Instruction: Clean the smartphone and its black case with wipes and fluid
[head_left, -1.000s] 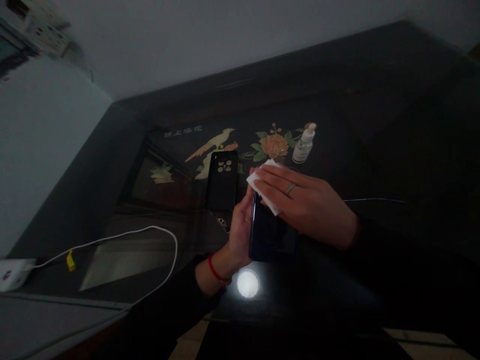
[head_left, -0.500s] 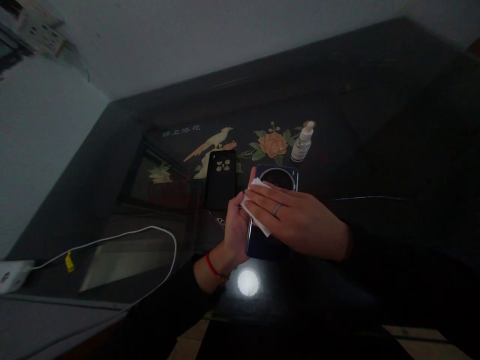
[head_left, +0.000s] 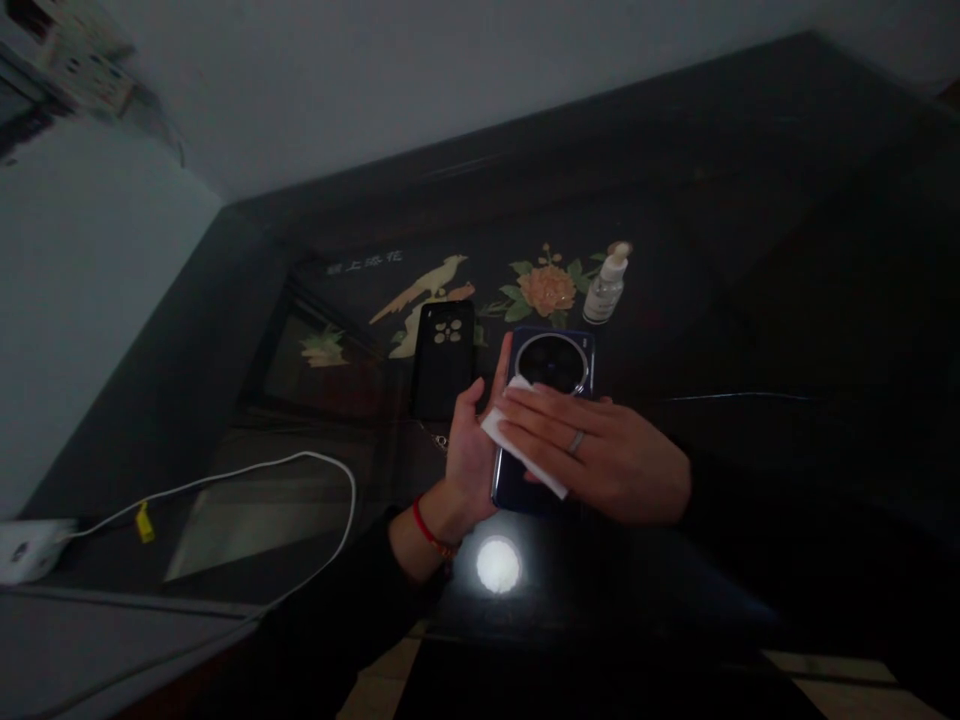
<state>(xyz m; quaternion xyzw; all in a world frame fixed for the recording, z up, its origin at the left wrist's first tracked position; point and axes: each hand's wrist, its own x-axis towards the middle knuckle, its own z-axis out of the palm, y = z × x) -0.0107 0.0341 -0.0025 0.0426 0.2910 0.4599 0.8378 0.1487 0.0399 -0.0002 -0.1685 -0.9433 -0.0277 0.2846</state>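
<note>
A dark blue smartphone (head_left: 517,491) with a big round camera ring faces back side up above the dark table. My left hand (head_left: 471,455) supports it from beneath and along its left edge, the thumb raised off it. Pressed flat on the phone's back, just below the camera ring, is a folded white tissue (head_left: 510,430). My right hand (head_left: 600,445), with a ring on one finger, holds that tissue under its fingers. To the left lies a black phone case (head_left: 442,370) with round camera cutouts and a small chain at its lower end.
Behind the phone stands a small dropper bottle (head_left: 604,290). The glossy table (head_left: 360,190) bears a bird and flower picture. A white cable (head_left: 300,455) loops across the left side from a white box (head_left: 34,550). A wall borders the table's far edge.
My right hand and the tissue have slid down the phone's back, uncovering more of the camera ring. My left hand has barely moved.
</note>
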